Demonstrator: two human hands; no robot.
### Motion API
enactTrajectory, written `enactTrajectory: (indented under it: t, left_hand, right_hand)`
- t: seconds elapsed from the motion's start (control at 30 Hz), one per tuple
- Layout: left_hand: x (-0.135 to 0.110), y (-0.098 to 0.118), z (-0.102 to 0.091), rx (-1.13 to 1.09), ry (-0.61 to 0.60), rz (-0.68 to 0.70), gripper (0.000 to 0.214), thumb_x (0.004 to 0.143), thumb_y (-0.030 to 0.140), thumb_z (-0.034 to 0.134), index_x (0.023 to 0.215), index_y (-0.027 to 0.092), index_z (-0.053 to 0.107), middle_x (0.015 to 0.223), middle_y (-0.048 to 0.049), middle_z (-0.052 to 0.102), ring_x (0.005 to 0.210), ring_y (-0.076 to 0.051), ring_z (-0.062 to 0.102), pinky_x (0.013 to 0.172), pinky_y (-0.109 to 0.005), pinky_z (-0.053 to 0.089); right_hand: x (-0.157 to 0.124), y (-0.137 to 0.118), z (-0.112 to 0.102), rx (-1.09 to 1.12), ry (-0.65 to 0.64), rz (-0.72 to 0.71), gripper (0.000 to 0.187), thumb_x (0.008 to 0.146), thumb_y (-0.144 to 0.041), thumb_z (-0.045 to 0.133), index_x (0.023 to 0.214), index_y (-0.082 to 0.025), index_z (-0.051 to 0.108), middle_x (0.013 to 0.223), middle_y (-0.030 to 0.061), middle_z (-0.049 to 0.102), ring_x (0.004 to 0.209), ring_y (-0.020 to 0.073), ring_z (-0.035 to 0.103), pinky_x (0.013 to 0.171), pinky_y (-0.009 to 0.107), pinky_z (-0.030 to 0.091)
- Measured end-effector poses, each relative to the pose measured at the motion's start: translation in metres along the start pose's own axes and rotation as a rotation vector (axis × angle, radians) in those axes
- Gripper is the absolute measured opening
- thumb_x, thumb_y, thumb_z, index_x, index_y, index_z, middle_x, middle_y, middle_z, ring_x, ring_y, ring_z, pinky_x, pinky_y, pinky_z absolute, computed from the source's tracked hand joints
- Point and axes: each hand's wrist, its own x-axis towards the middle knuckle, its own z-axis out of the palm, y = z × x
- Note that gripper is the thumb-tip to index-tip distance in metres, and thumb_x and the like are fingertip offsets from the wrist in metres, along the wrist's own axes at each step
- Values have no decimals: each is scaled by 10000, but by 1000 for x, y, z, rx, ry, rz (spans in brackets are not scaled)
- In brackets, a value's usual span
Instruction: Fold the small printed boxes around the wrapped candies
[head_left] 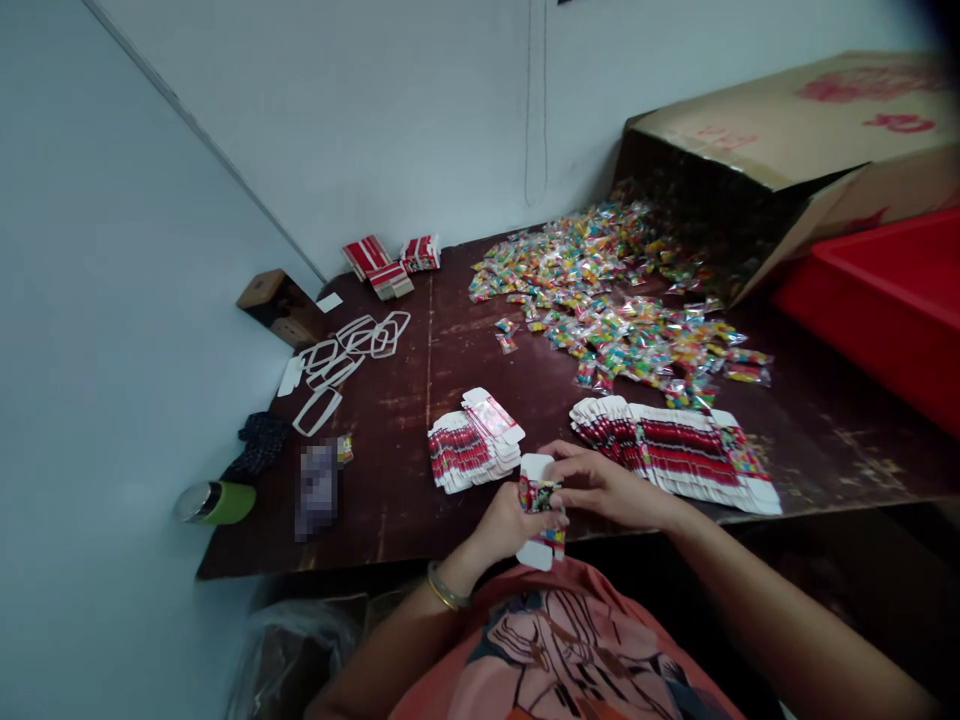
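Note:
A small red and white printed carton (538, 493), with white flaps at both ends, is held over the table's front edge. My left hand (504, 527) is closed around its left side, thumb across the front. The fingers of my right hand (600, 487) grip its right side. Just beyond my left hand lies a fanned stack of flat cartons (465, 450), with one carton (491, 415) lying askew on top. To the right, past my right hand, a longer fanned row of flat cartons (686, 450) spreads along the table.
Many small clear packets of colourful candy (600, 290) spill from a tipped cardboard box (795, 120) onto the dark table (405, 420). A red bin (885, 310) stands right. Leftward are white loops (352, 350), carton bundles (379, 265), a brown box (281, 305) and a green bottle (217, 503).

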Motion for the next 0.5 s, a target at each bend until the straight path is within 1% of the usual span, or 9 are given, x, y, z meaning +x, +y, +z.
enactTrajectory:
  t: [0.03,0.1,0.17,0.23,0.3,0.33,0.37,0.43,0.5]
  left_hand:
    - [2,-5,4,16,99,23,407,611,455,793,678,118,576,608,20,521,561,-89,449,555,-223,367]
    - [2,-15,12,19,217,61,413,704,517,706,755,129,577,654,5,556,588,-107,480,580,-232,391]
    - [-2,-24,18,13,310,115,402,786,520,626,934,153,557,764,-24,626,666,-141,549,638,-243,428]
    - [-12,-30,22,32,375,163,440,812,476,619,1108,187,466,856,-42,661,738,-160,589,695,-249,444]
    - [-21,-34,22,88,368,166,518,805,438,642,1193,201,394,847,-38,666,730,-160,595,703,-250,444]
    - [-26,-34,21,125,345,159,527,804,428,646,1205,199,394,824,-32,662,708,-157,589,696,-250,441]
    - [-30,-35,19,166,317,152,515,800,420,650,1202,195,419,806,-28,657,692,-156,584,693,-251,438]
    - [-36,-34,15,257,256,148,432,785,411,665,1132,191,530,786,-30,652,684,-161,576,698,-257,433]
    - [-40,-32,12,328,193,160,305,792,410,649,1009,196,642,808,-49,663,706,-177,580,730,-270,431]
  right_hand:
    - [-4,1,3,7,75,22,226,881,-379,586,877,-161,647,1033,66,618,965,182,582,896,322,452]
    - [-12,6,15,53,208,81,195,893,-361,569,969,-181,585,915,34,631,825,150,580,776,279,481]
    - [-22,16,29,170,331,136,242,863,-356,618,1022,-210,507,887,8,628,735,124,567,660,232,478]
    - [-32,28,42,361,411,199,283,844,-402,639,978,-216,473,781,-20,608,612,101,538,540,195,445]
    - [-39,39,50,604,408,288,296,848,-461,617,879,-199,482,644,-45,555,514,82,493,459,168,397]
    - [-42,44,52,733,378,338,306,846,-467,616,834,-189,488,597,-54,526,485,71,471,437,155,376]
    - [-44,48,53,860,331,386,305,835,-449,637,806,-178,498,582,-58,512,477,60,462,432,143,365]
    - [-46,53,51,1066,230,470,273,779,-358,713,811,-159,529,618,-55,524,493,39,462,441,123,359]
    - [-45,55,48,1174,136,534,256,726,-266,750,848,-146,559,642,-53,534,513,33,477,456,117,373]
